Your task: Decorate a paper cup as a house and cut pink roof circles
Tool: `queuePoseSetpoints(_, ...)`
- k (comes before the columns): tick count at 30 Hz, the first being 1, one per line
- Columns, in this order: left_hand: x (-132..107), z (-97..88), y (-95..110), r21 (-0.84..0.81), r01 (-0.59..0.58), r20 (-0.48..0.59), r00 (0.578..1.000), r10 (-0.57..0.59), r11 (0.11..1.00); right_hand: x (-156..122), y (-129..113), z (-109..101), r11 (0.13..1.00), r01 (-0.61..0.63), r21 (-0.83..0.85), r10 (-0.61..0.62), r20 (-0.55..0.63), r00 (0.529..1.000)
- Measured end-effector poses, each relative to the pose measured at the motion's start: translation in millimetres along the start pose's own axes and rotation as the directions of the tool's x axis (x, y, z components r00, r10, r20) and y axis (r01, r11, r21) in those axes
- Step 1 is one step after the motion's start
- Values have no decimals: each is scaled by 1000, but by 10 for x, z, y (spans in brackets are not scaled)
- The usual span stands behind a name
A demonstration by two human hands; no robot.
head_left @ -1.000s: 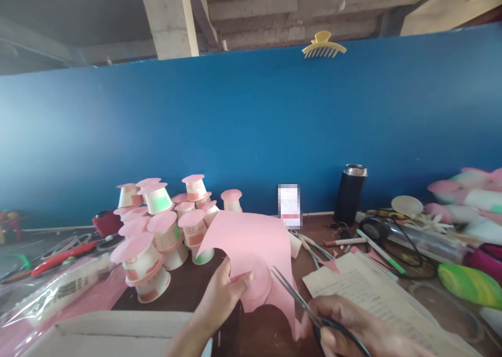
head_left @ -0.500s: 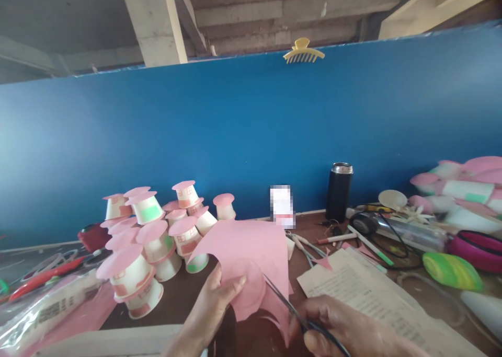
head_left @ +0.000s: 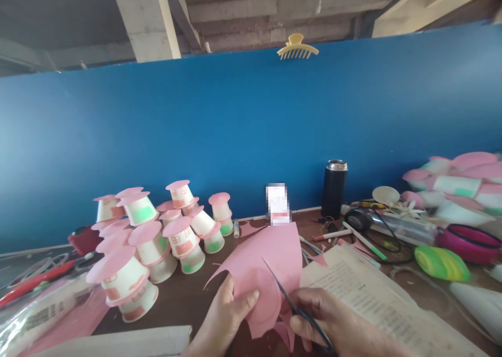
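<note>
My left hand pinches the lower left of a pink paper sheet, thumb on top and fingers underneath. A round outline shows on the sheet beside my thumb. In my right hand is a pair of dark scissors, its blades pointing up and left across the paper by the curve of the outline. A curved edge is cut along the sheet's left side, and a loose-looking pink strip hangs below near the scissors. My right fingers partly hide the scissors' handles.
Stacked paper cups with pink tops stand at left. A black flask and blurred-out white card are at the back. Printed paper, markers and a green-yellow object lie right. A blue partition rises behind.
The pink sheet has turned and tilted, its upper part swinging right and uncovering cups behind it. The scissors have shifted with it, blades pointing more steeply upward. The view has moved slightly.
</note>
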State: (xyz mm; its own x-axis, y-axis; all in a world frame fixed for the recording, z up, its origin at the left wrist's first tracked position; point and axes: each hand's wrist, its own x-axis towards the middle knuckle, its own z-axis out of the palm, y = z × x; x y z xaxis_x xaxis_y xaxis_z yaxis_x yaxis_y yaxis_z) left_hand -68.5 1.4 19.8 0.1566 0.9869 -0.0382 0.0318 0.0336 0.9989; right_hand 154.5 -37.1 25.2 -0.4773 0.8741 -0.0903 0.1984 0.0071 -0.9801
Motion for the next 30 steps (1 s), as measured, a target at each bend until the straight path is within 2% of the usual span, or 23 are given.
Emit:
queuePoseSetpoints(3,-4,0,4,-41,-36,43,998,37,999,-1,-45,28,1000,-21,-11,20,-30,999)
queuePoseSetpoints(9,-13,-36,8,-6,-1,-6,1000,1,1000,-2,-142,62,998,-49,-29,48,-54,997)
queuePoseSetpoints(13,15,-48,-37,-8,-5,-13,1000,5,1000,2,-119,67,998,-62,-28,60,-68,996)
queuePoseSetpoints(17,43,-70,-53,-88,-20,61,998,26,996,4,-72,59,998,-58,-20,57,-57,997)
queuePoseSetpoints(23,29,-131,17,19,-43,27,999,42,999,26,-25,45,995,-90,-50,86,-72,994)
queuePoseSetpoints(30,47,-155,36,-61,-21,61,998,25,998,9,-27,55,990,-106,-98,98,-80,992)
